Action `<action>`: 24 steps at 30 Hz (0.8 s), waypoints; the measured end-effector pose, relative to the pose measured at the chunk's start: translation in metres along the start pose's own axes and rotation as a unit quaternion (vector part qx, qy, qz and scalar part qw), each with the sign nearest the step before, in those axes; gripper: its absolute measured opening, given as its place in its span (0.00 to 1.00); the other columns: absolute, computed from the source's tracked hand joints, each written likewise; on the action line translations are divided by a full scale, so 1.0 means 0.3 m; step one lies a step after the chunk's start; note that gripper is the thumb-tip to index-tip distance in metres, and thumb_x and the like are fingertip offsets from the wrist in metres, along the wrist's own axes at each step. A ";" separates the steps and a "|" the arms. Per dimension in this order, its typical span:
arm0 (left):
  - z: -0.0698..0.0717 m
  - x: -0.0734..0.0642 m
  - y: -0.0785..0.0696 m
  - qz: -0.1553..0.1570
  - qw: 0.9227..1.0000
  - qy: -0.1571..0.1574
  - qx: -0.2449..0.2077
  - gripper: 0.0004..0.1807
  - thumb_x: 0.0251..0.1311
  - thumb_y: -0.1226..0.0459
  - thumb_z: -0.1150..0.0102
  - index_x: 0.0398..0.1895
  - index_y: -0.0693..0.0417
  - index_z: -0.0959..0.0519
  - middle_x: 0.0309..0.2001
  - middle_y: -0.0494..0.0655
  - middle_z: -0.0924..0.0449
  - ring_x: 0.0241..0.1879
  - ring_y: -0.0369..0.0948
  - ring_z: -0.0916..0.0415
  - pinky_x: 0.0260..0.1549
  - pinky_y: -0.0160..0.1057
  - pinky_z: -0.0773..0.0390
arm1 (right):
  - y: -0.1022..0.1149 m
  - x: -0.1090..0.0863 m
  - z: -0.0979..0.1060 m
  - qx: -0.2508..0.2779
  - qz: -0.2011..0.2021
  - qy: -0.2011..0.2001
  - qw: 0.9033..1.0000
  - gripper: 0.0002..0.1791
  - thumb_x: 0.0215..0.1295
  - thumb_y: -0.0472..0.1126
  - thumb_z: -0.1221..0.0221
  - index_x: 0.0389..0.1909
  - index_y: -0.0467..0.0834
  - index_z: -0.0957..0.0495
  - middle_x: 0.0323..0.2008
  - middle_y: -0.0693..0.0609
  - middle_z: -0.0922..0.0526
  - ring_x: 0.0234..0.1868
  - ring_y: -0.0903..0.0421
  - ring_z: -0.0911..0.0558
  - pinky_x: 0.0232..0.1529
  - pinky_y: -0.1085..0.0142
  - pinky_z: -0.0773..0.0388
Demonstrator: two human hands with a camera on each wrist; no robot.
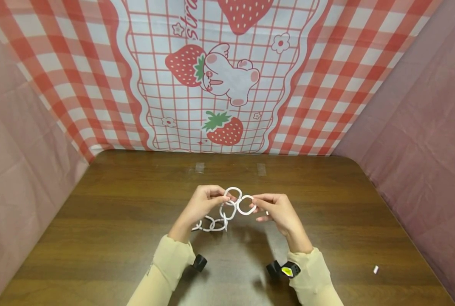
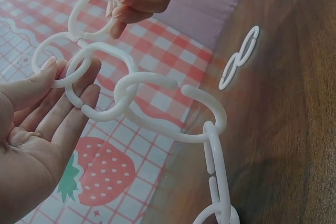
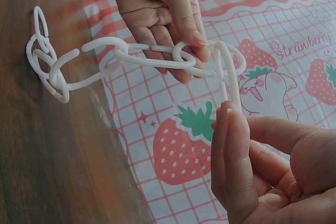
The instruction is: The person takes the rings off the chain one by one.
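Between the two hands stretches a chain of white plastic rings, each with a small gap. My left hand (image 1: 204, 203) pinches one ring (image 1: 233, 188) near the chain's end between thumb and fingers. The end ring (image 2: 73, 17), hooked through that one, is pinched by the thumb and fingertips of my right hand (image 1: 280, 211). From the left hand the remaining linked rings (image 2: 220, 169) hang down toward the table. In the right wrist view, the hanging links (image 3: 31, 53) trail off to the left, and the right fingers cover part of the end ring.
On the brown wooden table (image 1: 135, 263), a small white piece (image 1: 376, 269) lies at the right. A white double-loop piece (image 2: 239, 59) shows in the left wrist view. Clear tape strips (image 1: 199, 168) sit near the back edge, before a strawberry-print cloth (image 1: 311, 106).
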State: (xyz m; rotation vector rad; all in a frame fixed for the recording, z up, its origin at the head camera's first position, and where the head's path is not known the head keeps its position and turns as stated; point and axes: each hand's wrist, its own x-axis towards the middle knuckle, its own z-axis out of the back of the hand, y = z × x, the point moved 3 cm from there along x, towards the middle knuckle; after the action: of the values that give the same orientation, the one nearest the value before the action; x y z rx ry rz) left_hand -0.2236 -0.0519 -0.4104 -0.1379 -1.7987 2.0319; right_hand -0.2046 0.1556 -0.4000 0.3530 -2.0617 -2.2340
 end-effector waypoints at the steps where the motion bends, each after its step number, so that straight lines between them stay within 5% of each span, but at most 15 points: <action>1: 0.001 0.000 0.000 0.000 1.000 0.000 0.000 0.09 0.61 0.73 0.42 0.39 0.75 0.20 0.40 0.69 0.16 0.36 0.36 0.17 0.43 0.44 0.16 | 0.002 0.000 0.001 -0.001 0.001 -0.002 1.000 0.21 0.66 0.31 0.44 0.52 0.17 0.30 0.24 0.58 0.15 0.26 0.66 0.18 0.24 0.71 0.17; 8: 0.000 0.001 0.003 0.007 1.000 0.003 -0.007 0.09 0.62 0.73 0.42 0.39 0.76 0.20 0.41 0.69 0.17 0.37 0.35 0.17 0.43 0.46 0.16 | 0.001 0.000 0.004 -0.002 0.005 -0.005 1.000 0.21 0.66 0.30 0.44 0.53 0.17 0.30 0.24 0.58 0.15 0.26 0.67 0.18 0.25 0.71 0.17; 15: -0.001 0.004 0.004 0.005 1.000 0.001 -0.010 0.10 0.62 0.73 0.43 0.40 0.76 0.21 0.41 0.70 0.17 0.35 0.30 0.19 0.40 0.36 0.16 | -0.002 0.003 0.012 -0.013 0.017 -0.020 1.000 0.19 0.65 0.30 0.43 0.51 0.19 0.29 0.25 0.58 0.15 0.26 0.66 0.17 0.25 0.72 0.17; 24: 0.001 0.004 0.005 0.003 1.000 -0.002 -0.006 0.09 0.62 0.73 0.43 0.39 0.76 0.20 0.41 0.70 0.17 0.34 0.29 0.19 0.43 0.49 0.16 | -0.019 0.018 0.032 -0.025 0.009 -0.046 0.999 0.18 0.65 0.29 0.44 0.50 0.19 0.28 0.25 0.55 0.15 0.25 0.65 0.17 0.24 0.72 0.17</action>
State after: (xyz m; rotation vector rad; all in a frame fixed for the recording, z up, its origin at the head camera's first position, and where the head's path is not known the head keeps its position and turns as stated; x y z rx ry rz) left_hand -0.2250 -0.0518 -0.4116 -0.1424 -1.8165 2.0272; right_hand -0.2113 0.1643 -0.4057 0.2302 -2.0377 -2.3284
